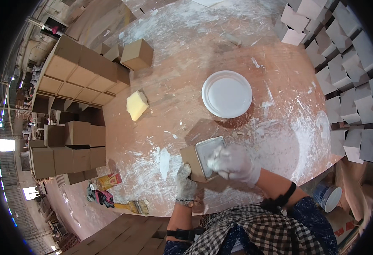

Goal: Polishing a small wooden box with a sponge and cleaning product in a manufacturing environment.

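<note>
At the lower centre of the frame, the left gloved hand (185, 182) is clamping the side of a small box (191, 158). The right gloved hand (234, 164) is blurring over the box's whitened face; whether its fingers are closing on anything cannot be told. This box is apparently standing partway: one face is showing white, another bare brown. Whitened boxes (343, 70) are lining the right edge; brown boxes (79, 132), seemingly untreated, are standing at left.

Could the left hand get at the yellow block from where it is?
Probably yes: only white-smeared tabletop lies between the left hand and the yellow block, though it would likely have to let go of the box first.
</note>
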`<state>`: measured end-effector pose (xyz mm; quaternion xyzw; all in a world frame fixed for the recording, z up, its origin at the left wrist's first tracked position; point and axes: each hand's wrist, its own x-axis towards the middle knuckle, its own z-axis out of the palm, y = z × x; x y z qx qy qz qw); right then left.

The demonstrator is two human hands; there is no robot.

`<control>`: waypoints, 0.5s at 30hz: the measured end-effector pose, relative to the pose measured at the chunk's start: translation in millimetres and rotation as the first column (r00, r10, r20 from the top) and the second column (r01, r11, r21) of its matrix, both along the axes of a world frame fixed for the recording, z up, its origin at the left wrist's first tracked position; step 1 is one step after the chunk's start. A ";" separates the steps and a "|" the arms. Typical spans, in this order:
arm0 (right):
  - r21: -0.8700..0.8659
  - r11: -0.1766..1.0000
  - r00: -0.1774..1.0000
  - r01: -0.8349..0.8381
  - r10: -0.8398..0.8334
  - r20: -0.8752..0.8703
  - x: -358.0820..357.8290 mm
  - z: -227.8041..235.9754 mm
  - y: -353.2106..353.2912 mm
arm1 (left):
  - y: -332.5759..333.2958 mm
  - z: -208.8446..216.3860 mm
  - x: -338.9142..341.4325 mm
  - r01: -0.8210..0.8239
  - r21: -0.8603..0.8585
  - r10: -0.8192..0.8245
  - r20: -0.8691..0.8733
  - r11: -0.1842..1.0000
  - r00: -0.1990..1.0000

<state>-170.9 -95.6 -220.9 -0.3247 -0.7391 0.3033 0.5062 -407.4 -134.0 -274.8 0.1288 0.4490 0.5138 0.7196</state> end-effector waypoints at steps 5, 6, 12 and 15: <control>-0.057 0.957 0.959 0.285 -0.285 0.010 -17.9 -10.0 27.7 | 0.9 9.8 8.5 -0.044 0.028 0.046 -0.095 0.999 0.994; -0.096 0.975 0.975 0.199 -0.207 -0.076 -20.7 -10.2 24.9 | 0.6 11.2 8.8 -0.032 0.036 0.036 -0.101 0.999 0.994; -0.093 0.981 0.974 -0.169 0.152 -0.167 -18.3 -4.0 -18.3 | 1.2 9.1 7.0 -0.024 0.002 0.024 -0.068 1.000 0.997; -0.059 0.988 0.990 -0.142 0.141 -0.021 1.5 -2.0 -20.1 | 5.0 4.5 7.7 -0.020 0.000 0.020 -0.091 1.000 0.996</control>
